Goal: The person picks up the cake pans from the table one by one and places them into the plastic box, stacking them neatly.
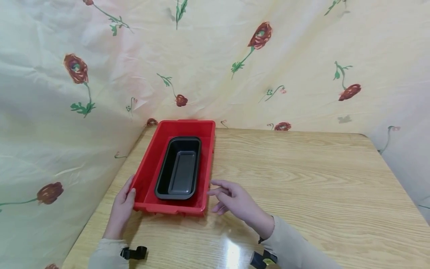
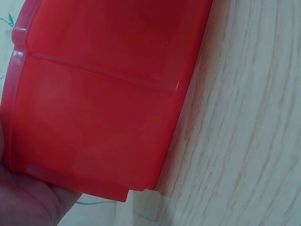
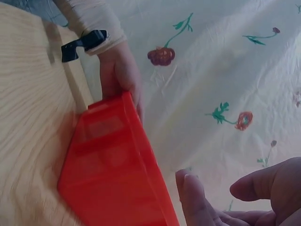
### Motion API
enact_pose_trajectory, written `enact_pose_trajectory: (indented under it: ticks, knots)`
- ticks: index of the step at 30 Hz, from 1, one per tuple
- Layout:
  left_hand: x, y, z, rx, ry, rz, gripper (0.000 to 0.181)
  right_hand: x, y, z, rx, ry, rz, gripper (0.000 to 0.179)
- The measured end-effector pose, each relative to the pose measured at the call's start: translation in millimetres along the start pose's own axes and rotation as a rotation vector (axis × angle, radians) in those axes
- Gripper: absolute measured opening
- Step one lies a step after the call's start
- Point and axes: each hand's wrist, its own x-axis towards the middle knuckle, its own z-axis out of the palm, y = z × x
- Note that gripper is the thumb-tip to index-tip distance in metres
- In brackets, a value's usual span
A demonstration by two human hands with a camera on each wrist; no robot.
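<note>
A red plastic tray (image 1: pixel 144 179) with raised walls stands on the table at the left. Inside it lies a dark grey loaf pan (image 1: pixel 184 172). My left hand (image 1: pixel 122 209) grips the tray's near left corner, thumb over the rim and fingers down the outer side. The left wrist view shows part of that hand (image 2: pixel 33 197) at the edge of the red wall (image 2: pixel 103 113). Beside the tray's right wall is my right hand (image 1: pixel 236 201), its fingers loosely bent and holding nothing. In the right wrist view its fingertips (image 3: pixel 190 186) are close to the rim; contact is unclear.
The wooden table (image 1: pixel 295 179) extends to the right of the tray. Flower-patterned cloth (image 1: pixel 208 56) hangs behind the table and along its left side. Each forearm wears a black strap with a small dark mount (image 1: pixel 137 253).
</note>
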Motion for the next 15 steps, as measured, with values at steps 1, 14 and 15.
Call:
enact_pose_trajectory:
  ticks: [1,14,15]
  knots:
    - [-0.6,-0.3,-0.2,-0.002,0.001,-0.001,0.054,-1.7,1.1,-2.5,-0.002,0.007,-0.003,0.047]
    - [-8.4,-0.8,0.8,0.167,0.159,0.005,0.05,-33.7,13.0,-57.0,-0.077,0.14,-0.079,0.042]
    - [-8.8,-0.4,0.9,0.192,0.17,0.016,0.05,-36.5,14.2,-61.3,-0.087,0.161,-0.084,0.042]
